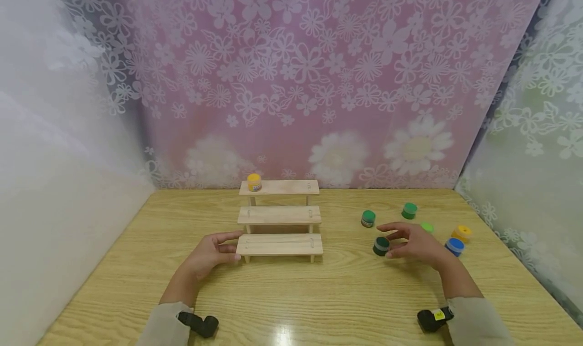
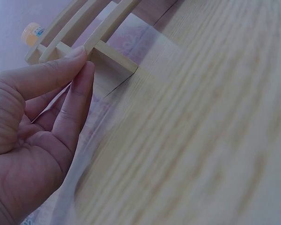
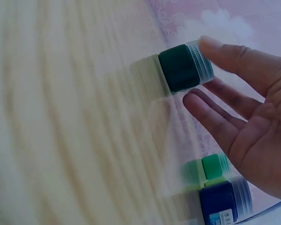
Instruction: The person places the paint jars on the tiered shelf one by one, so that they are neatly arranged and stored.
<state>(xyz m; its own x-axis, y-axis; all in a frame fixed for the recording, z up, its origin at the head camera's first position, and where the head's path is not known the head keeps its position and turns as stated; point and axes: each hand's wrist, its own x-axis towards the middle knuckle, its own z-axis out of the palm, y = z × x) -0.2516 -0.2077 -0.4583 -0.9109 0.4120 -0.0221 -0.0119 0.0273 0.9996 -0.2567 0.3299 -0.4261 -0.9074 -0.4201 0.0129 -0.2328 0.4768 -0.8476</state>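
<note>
A three-tier wooden stand [image 1: 279, 245] stands on the table, its lowest plank nearest me. My left hand [image 1: 210, 254] pinches the left end of that plank; in the left wrist view, thumb and fingertips meet at the plank's edge [image 2: 113, 23]. My right hand [image 1: 416, 245] is spread beside a dark green paint jar [image 1: 381, 246], thumb and fingers apart. In the right wrist view the thumb tip overlaps the clear lid of this jar [image 3: 180, 69], and the other fingers reach loosely past it. A yellow paint jar [image 1: 254, 182] sits at the left of the top tier.
Beyond my right hand stand two green jars, one nearer [image 1: 368, 218] and one farther right [image 1: 409, 211]. A light green jar [image 1: 426, 227], a yellow-orange jar [image 1: 462, 233] and a blue jar [image 1: 454, 246] are close by. A flowered pink cloth [image 1: 291, 83] hangs behind the table.
</note>
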